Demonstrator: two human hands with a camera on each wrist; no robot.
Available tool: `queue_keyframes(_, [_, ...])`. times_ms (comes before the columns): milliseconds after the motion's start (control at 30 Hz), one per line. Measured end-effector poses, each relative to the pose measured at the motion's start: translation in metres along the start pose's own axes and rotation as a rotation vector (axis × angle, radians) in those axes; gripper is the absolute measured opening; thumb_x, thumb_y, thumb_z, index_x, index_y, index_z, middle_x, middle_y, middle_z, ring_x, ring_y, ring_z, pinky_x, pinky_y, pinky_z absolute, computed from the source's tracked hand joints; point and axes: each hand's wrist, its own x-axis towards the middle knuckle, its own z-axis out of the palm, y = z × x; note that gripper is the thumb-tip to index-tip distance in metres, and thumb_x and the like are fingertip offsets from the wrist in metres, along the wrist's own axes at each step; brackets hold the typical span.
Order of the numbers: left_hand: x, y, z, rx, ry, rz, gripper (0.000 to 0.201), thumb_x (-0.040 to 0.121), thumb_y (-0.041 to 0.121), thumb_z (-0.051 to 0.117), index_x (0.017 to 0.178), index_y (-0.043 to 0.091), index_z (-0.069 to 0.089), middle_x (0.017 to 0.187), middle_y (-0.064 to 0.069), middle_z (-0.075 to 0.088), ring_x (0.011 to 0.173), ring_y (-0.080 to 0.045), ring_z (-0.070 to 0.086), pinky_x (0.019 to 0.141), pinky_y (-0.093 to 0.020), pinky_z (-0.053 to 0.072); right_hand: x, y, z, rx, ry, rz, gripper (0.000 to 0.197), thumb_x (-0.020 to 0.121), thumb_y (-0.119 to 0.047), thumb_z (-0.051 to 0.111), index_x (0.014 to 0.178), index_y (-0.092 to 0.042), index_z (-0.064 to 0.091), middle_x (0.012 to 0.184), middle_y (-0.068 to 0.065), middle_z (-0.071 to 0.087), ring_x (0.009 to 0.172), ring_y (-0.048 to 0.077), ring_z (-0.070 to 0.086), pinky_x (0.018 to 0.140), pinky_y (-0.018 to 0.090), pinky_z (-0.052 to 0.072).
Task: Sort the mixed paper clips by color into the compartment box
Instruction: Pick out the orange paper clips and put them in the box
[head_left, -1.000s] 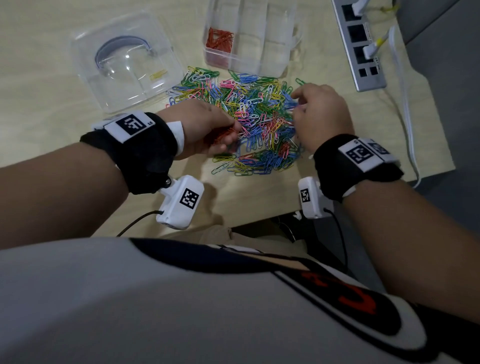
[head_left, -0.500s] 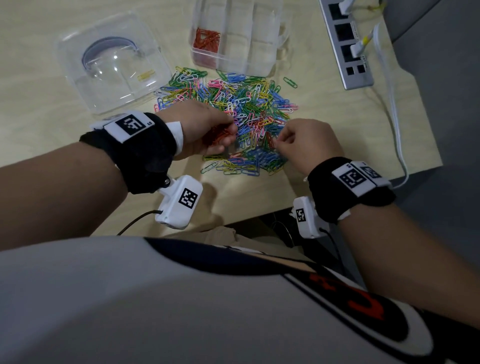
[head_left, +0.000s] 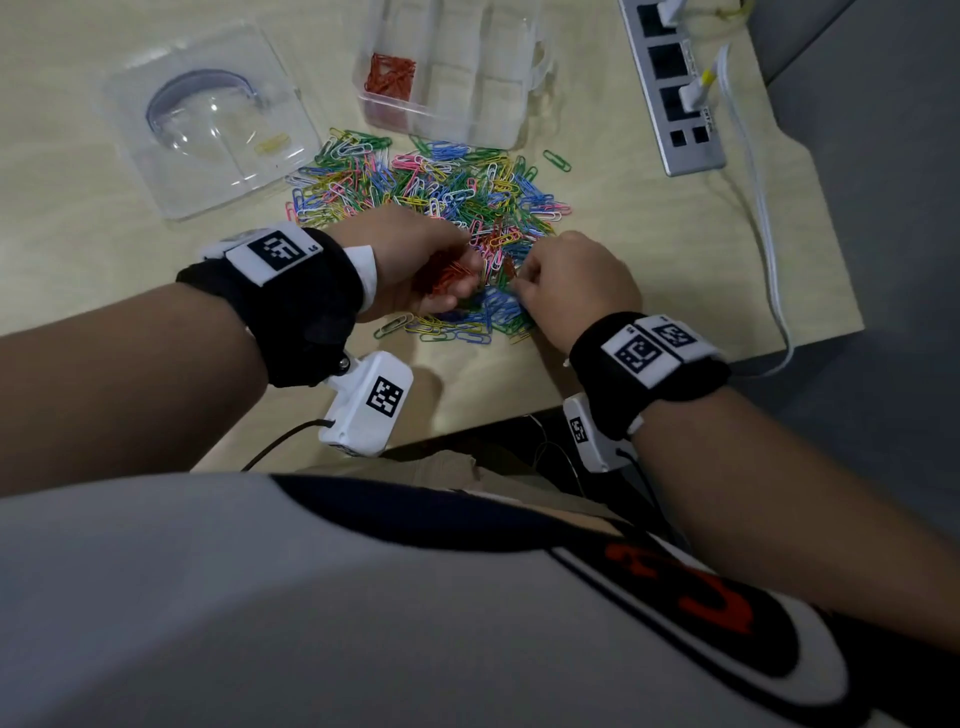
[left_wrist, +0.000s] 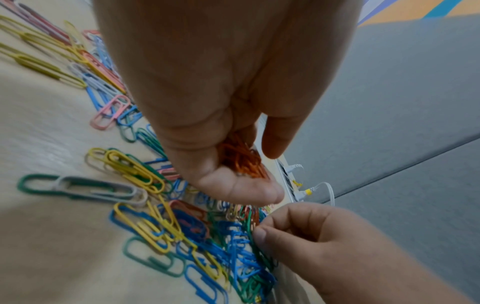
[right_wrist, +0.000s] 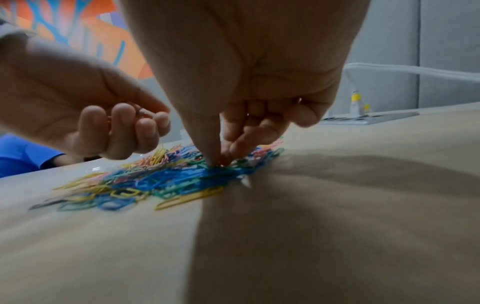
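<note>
A pale wooden table carries everything. At its far left lies one clear square plastic lid, flat, with a single yellow clip on it. Beside it, at the far middle, stands one clear plastic compartment box, its long axis running left to right; its near-left compartment holds a cluster of red paper clips, too tangled to count, and the other compartments look bare. A grey power strip runs away along the far right with two white plugs in it. Just in front of the box spreads the loose heap of mixed coloured paper clips, far too many to count, pointing every way. One green clip lies apart at its right edge, slanted. The left hand, fingers curled, grips a bunch of red clips above the heap. The right hand pinches thumb and fingertips down into the heap's near edge; whether it has a clip cannot be told.
</note>
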Motion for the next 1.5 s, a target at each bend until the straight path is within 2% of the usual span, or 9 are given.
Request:
queue_keyframes(233, [0.000, -0.002, 0.005, -0.039, 0.011, -0.018, 0.033, 0.102, 0.026, 0.041, 0.084, 0.007, 0.060, 0.068, -0.008, 0.060, 0.061, -0.013, 0.057, 0.054, -0.018, 0.051, -0.005, 0.002, -0.013, 0.285, 0.103, -0.066, 0.008, 0.081, -0.027, 0.061, 0.074, -0.026, 0.057, 0.087, -0.002, 0.051, 0.078, 0.023, 0.057, 0.080, 0.038, 0.048])
queue_keyframes(400, [0.002, 0.001, 0.009, -0.118, 0.007, 0.009, 0.025, 0.098, 0.026, 0.052, 0.081, 0.010, 0.061, 0.071, -0.005, 0.062, 0.060, -0.011, 0.060, 0.053, -0.019, 0.054, -0.008, -0.016, -0.013, 0.374, 0.080, -0.260, 0.003, 0.083, -0.027, 0.065, 0.082, -0.025, 0.067, 0.085, -0.002, 0.056, 0.081, 0.018, 0.057, 0.080, 0.038, 0.047])
queue_keyframes(533, [0.003, 0.002, 0.006, -0.127, -0.002, 0.010, 0.021, 0.098, 0.022, 0.050, 0.084, 0.011, 0.061, 0.064, -0.002, 0.063, 0.056, -0.007, 0.058, 0.053, -0.016, 0.051, 0.004, -0.006, -0.010, 0.477, 0.178, -0.202, 0.009, 0.085, -0.018, 0.062, 0.086, -0.018, 0.071, 0.085, -0.002, 0.062, 0.082, 0.014, 0.056, 0.080, 0.031, 0.045])
queue_keyframes(667, [0.003, 0.001, -0.001, -0.159, 0.025, -0.004, 0.025, 0.098, 0.027, 0.051, 0.079, 0.012, 0.058, 0.060, 0.000, 0.063, 0.053, -0.006, 0.058, 0.051, -0.016, 0.049, 0.015, 0.004, -0.005, 0.415, 0.168, -0.162, 0.012, 0.088, -0.020, 0.062, 0.097, -0.019, 0.069, 0.092, -0.004, 0.054, 0.081, 0.011, 0.053, 0.082, 0.029, 0.046])
queue_keyframes(767, [0.004, -0.002, -0.006, -0.157, 0.019, 0.026, 0.020, 0.093, 0.024, 0.060, 0.076, 0.013, 0.059, 0.062, 0.000, 0.064, 0.053, -0.005, 0.058, 0.051, -0.014, 0.048, 0.024, 0.008, 0.000, 0.296, 0.087, -0.138, 0.027, 0.087, -0.031, 0.066, 0.113, -0.023, 0.063, 0.107, 0.002, 0.048, 0.093, 0.020, 0.056, 0.088, 0.035, 0.047])
queue_keyframes(1000, [0.007, -0.006, -0.017, -0.138, 0.022, 0.059, 0.013, 0.093, 0.008, 0.058, 0.080, 0.011, 0.061, 0.059, 0.003, 0.064, 0.051, -0.003, 0.056, 0.047, -0.014, 0.047, 0.034, 0.015, -0.004, 0.176, 0.175, -0.021, 0.017, 0.090, -0.022, 0.057, 0.105, -0.018, 0.065, 0.109, 0.010, 0.057, 0.096, 0.032, 0.057, 0.080, 0.037, 0.046])
queue_keyframes(1100, [0.007, -0.004, -0.017, -0.137, 0.015, 0.063, 0.017, 0.097, 0.010, 0.052, 0.083, 0.009, 0.062, 0.058, 0.002, 0.063, 0.050, -0.004, 0.055, 0.046, -0.014, 0.047, 0.032, 0.015, -0.008, 0.207, 0.226, -0.048, 0.014, 0.089, -0.025, 0.060, 0.101, -0.019, 0.064, 0.108, 0.007, 0.055, 0.095, 0.030, 0.058, 0.082, 0.037, 0.048])
queue_keyframes(1233, [0.005, -0.001, -0.016, -0.126, 0.021, 0.042, 0.025, 0.100, 0.019, 0.049, 0.081, 0.008, 0.061, 0.053, 0.001, 0.059, 0.049, -0.005, 0.056, 0.047, -0.014, 0.048, 0.030, -0.003, -0.003, 0.176, 0.060, -0.130, 0.016, 0.088, -0.040, 0.064, 0.086, -0.025, 0.062, 0.094, 0.000, 0.053, 0.088, 0.022, 0.055, 0.081, 0.036, 0.045])
queue_keyframes(1500, [0.005, -0.001, -0.021, -0.101, 0.070, 0.001, 0.028, 0.099, 0.024, 0.050, 0.075, 0.011, 0.058, 0.057, -0.002, 0.061, 0.051, -0.009, 0.059, 0.049, -0.015, 0.047, 0.030, -0.004, 0.001, 0.222, 0.120, -0.079, 0.014, 0.091, -0.027, 0.055, 0.085, -0.022, 0.067, 0.095, 0.004, 0.061, 0.089, 0.026, 0.057, 0.076, 0.032, 0.043])
